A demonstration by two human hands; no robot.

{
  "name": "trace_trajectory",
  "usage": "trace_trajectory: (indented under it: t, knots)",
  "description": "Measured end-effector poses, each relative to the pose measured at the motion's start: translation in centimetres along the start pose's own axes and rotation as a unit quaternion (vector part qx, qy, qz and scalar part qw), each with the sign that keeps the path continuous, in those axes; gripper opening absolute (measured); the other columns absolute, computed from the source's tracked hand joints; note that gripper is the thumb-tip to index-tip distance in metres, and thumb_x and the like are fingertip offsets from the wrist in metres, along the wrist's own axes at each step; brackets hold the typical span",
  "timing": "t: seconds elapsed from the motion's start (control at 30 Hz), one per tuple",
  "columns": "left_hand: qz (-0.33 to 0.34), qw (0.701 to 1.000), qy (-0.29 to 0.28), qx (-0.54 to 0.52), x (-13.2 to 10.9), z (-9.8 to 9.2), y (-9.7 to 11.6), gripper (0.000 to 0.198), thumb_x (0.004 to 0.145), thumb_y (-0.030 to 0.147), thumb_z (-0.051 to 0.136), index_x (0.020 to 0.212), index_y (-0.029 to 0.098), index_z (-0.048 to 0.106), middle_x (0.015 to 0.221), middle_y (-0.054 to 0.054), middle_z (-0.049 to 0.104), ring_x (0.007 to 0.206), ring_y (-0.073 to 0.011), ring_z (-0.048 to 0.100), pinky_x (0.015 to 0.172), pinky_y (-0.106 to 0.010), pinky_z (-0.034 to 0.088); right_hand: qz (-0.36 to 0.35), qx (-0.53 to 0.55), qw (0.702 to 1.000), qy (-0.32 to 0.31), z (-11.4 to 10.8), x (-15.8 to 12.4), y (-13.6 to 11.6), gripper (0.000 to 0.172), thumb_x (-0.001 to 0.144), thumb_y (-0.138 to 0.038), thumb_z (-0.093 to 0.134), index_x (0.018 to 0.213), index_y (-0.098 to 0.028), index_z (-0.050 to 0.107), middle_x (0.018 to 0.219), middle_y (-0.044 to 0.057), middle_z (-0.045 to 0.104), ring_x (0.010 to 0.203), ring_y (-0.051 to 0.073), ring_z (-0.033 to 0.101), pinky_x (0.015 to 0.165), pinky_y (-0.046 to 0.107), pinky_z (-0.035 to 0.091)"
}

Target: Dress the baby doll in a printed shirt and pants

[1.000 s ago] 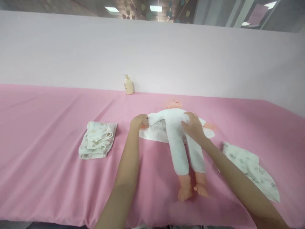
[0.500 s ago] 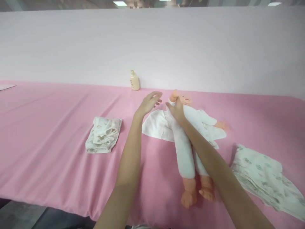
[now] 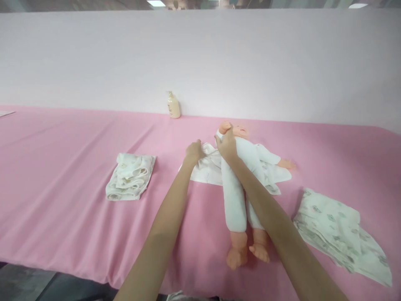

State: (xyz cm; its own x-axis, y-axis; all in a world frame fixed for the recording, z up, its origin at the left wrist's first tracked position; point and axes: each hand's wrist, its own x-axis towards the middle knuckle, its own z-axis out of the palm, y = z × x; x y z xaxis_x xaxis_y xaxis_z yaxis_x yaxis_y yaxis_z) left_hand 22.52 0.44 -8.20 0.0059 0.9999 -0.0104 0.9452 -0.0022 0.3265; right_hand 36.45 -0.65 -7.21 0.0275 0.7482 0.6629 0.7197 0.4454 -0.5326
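A baby doll (image 3: pixel 233 200) with a white cloth body lies on its back, feet toward me, its head partly hidden behind my right hand. Under and beside it a white baby garment (image 3: pixel 208 175) is spread out, with a printed part showing at the right. My left hand (image 3: pixel 194 152) is closed on the garment's left part, bunching the fabric. My right hand (image 3: pixel 227 144) is wrapped round the doll's raised arm, near its small hand.
A folded printed cloth (image 3: pixel 130 177) lies to the left, and another printed cloth garment (image 3: pixel 335 225) to the right. A pump bottle (image 3: pixel 173 105) stands against the white wall (image 3: pixel 200 62) at the back. Pink sheeting (image 3: pixel 78 200) covers the table.
My left hand has come down from above the garment and closed on its fabric. My right hand stays at the doll's arm. The view has shifted slightly.
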Motion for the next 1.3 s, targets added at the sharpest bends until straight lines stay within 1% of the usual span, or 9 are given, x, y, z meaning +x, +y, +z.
trace_trajectory:
  t: [0.2,0.37,0.57,0.8,0.9,1.0,1.1,1.2,1.3]
  knots:
    - [0.036,0.991,0.106,-0.073,-0.4,-3.7,-2.2,0.061,0.065,0.013,0.059,0.125,0.017,0.049,0.105,-0.008,0.063,0.100,-0.0203,0.059,0.084,-0.028,0.047,-0.051,-0.215,0.969,-0.114,1.0,-1.6,-2.3,0.046,0.090,-0.011,0.021,0.132,-0.010,0.041,0.111,0.021,0.053,0.098,0.028,0.053,0.082,0.042,0.047]
    - [0.077,0.976,0.162,-0.124,-1.3,-5.6,-2.3,0.062,0.060,0.012,0.059,0.122,0.014,0.054,0.093,-0.005,0.063,0.090,-0.0187,0.061,0.083,-0.027,0.047,-0.062,-0.266,0.952,-0.137,2.5,-3.0,-2.9,0.040,0.091,-0.013,0.024,0.124,-0.016,0.047,0.115,0.021,0.052,0.104,0.033,0.049,0.082,0.053,0.045]
    - [0.098,0.974,0.160,-0.129,-2.2,-6.3,-1.2,0.066,0.057,0.011,0.059,0.123,0.014,0.052,0.098,-0.005,0.062,0.090,-0.0202,0.060,0.081,-0.029,0.049,-0.094,-0.289,0.939,-0.164,4.4,-4.3,-1.9,0.046,0.084,-0.004,0.027,0.124,-0.016,0.045,0.126,0.021,0.048,0.123,0.038,0.036,0.093,0.072,0.026]
    - [0.106,0.982,0.138,-0.069,-2.5,-5.4,1.4,0.062,0.063,0.006,0.049,0.125,0.013,0.051,0.105,-0.010,0.065,0.103,-0.0231,0.058,0.089,-0.032,0.045,-0.126,-0.278,0.915,-0.263,3.2,-3.7,-1.4,0.043,0.082,-0.005,0.034,0.122,-0.006,0.050,0.121,0.023,0.053,0.121,0.035,0.040,0.101,0.062,0.026]
    - [0.039,0.995,0.084,-0.026,-2.6,-5.2,1.8,0.047,0.069,0.012,0.051,0.116,0.010,0.058,0.108,-0.016,0.064,0.104,-0.0288,0.058,0.086,-0.035,0.047,-0.069,-0.198,0.948,-0.240,2.1,-2.3,-1.2,0.039,0.080,-0.007,0.038,0.113,-0.011,0.057,0.118,0.017,0.057,0.113,0.028,0.049,0.099,0.045,0.036]
    - [-0.015,1.000,0.023,0.008,-2.7,-5.4,1.9,0.035,0.072,0.020,0.053,0.104,0.010,0.062,0.104,-0.019,0.064,0.099,-0.0312,0.061,0.078,-0.035,0.049,0.042,-0.140,0.981,-0.125,0.0,-0.5,0.0,0.040,0.077,-0.008,0.038,0.112,-0.009,0.059,0.117,0.015,0.059,0.110,0.023,0.053,0.096,0.034,0.039]
    - [-0.027,0.999,-0.011,0.024,-2.6,-5.5,1.8,0.033,0.072,0.025,0.052,0.100,0.011,0.063,0.099,-0.019,0.065,0.095,-0.0316,0.062,0.073,-0.035,0.049,0.153,-0.166,0.973,-0.042,-3.7,0.7,2.4,0.037,0.080,-0.014,0.040,0.110,-0.007,0.061,0.112,0.017,0.061,0.109,0.026,0.053,0.095,0.035,0.038]
    - [0.009,1.000,-0.013,0.013,-2.1,-5.2,1.8,0.028,0.071,0.027,0.051,0.093,0.015,0.063,0.093,-0.015,0.067,0.089,-0.0289,0.063,0.068,-0.033,0.047,0.272,-0.183,0.940,-0.097,-7.4,0.6,5.4,0.039,0.085,-0.031,0.042,0.109,-0.007,0.062,0.114,0.020,0.061,0.108,0.030,0.055,0.092,0.039,0.039]
    - [0.049,0.999,0.018,-0.007,-1.4,-4.5,1.7,0.021,0.073,0.026,0.047,0.085,0.016,0.061,0.090,-0.011,0.067,0.081,-0.0242,0.063,0.065,-0.030,0.045,0.318,-0.137,0.923,-0.168,-9.4,-0.1,7.3,0.057,0.088,-0.052,0.034,0.108,-0.007,0.063,0.113,0.020,0.062,0.107,0.031,0.055,0.091,0.040,0.039]
